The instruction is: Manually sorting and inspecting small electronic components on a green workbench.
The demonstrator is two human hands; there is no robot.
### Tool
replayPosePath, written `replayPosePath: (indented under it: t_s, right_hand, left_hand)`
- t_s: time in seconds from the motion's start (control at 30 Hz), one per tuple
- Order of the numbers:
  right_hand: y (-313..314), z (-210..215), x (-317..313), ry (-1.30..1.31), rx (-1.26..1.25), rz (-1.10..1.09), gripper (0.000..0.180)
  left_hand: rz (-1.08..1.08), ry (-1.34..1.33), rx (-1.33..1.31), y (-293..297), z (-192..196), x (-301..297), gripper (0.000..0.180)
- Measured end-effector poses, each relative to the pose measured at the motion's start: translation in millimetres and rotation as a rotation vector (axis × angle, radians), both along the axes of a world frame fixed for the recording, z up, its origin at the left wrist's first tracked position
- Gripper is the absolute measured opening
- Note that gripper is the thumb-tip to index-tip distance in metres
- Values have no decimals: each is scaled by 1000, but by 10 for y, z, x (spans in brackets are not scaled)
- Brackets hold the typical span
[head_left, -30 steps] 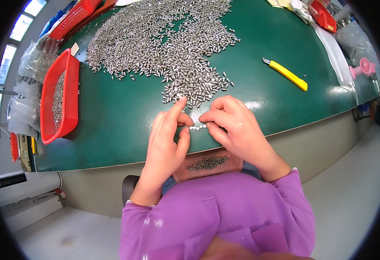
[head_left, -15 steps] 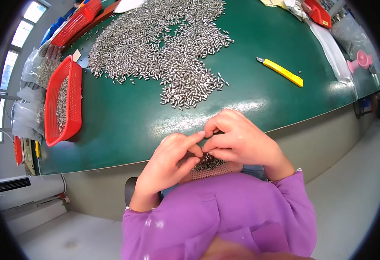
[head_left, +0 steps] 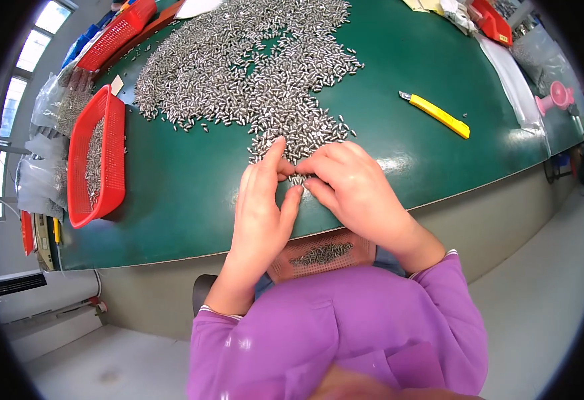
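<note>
A large heap of small silvery, pointed metal pins (head_left: 239, 80) spreads over the green table (head_left: 179, 193). At its near tip, my left hand (head_left: 262, 190) rests with the index finger stretched out over the pins and the thumb apart. Facing it, my right hand (head_left: 352, 183) has bent fingers and a separate thumb, their tips touching the same few pins. Those pins lie between both hands' fingertips; neither hand plainly grips one. Below the table edge, a pinkish perforated basket (head_left: 362, 248) sits on my lap with more pins inside.
A red perforated basket (head_left: 113, 160) holding pins stands at the left, beside clear plastic bags (head_left: 42, 177). On the right lie a yellow utility knife (head_left: 439, 117) and a pink spool-shaped object (head_left: 555, 98). Another red basket (head_left: 115, 37) is at the far left.
Both hands have moved forward from above the lap basket to the near tip of the heap. The basket and its pins now show more fully.
</note>
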State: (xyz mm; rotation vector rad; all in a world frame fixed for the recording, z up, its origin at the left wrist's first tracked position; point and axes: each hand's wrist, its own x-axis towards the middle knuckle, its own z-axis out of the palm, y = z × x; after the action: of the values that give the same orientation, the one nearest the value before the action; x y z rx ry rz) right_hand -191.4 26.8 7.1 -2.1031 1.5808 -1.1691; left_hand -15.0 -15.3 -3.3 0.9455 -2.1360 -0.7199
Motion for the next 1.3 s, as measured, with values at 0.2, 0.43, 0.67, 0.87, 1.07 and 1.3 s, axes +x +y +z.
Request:
replayPosePath:
  t_s: [0.2, 0.43, 0.67, 0.87, 1.07, 1.3]
  right_hand:
    - [68, -27, -76, -94, 27, 70, 18]
    - [62, 2, -44, -53, 16, 55, 17]
    - [77, -8, -60, -12, 3, 75, 17]
    - [80, 0, -27, 0, 9, 64, 15]
    - [133, 6, -35, 15, -20, 14, 13]
    - [207, 15, -51, 24, -7, 21, 17]
  left_hand:
    - [-66, 32, 87, 35, 56, 63, 74]
    - [-65, 20, 76, 39, 52, 70, 72]
    - [-84, 18, 91, 40, 69, 76, 70]
    - [-100, 4, 91, 38, 85, 81, 69]
    - [-103, 17, 63, 38, 63, 66, 69]
    - [-107, 2, 48, 47, 70, 93, 66]
